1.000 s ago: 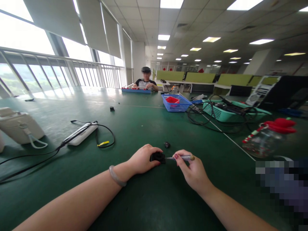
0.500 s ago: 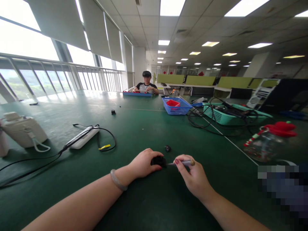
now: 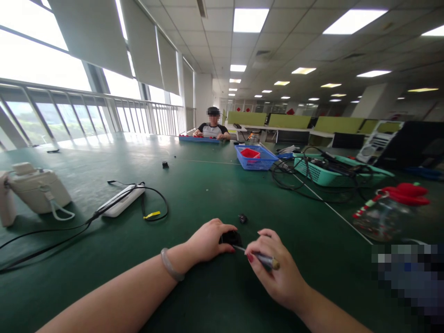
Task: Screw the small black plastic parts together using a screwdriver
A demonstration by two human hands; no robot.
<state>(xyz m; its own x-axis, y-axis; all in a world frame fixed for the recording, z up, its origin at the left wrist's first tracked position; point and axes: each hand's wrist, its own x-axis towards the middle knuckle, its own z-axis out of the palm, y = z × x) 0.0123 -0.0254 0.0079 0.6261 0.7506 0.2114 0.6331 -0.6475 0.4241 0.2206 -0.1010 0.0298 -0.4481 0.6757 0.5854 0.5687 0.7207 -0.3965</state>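
Observation:
My left hand [image 3: 209, 241] is closed around a small black plastic object [image 3: 231, 237] resting on the green table; the fingers hide part of it. In my right hand [image 3: 275, 263] is a slim screwdriver [image 3: 265, 260] with a greyish handle and a gold-coloured end. Its thin shaft slants left, and the tip reaches the near right side of the black object. Whether the tip sits in a screw is too small to tell. Just beyond both hands lies a small black piece [image 3: 242, 218].
A white power strip [image 3: 121, 202] with black cables lies left, near a beige bottle [image 3: 40, 188]. Blue [image 3: 256, 159] and green baskets [image 3: 321, 175] stand ahead right. A glass jar with a red lid [image 3: 388, 212] is at right. Another person [image 3: 212, 127] sits opposite.
The screwdriver has tilted, its handle end now lower and nearer me, its tip on the near side of the black object. My left hand still holds that object. The camera view shifted slightly.

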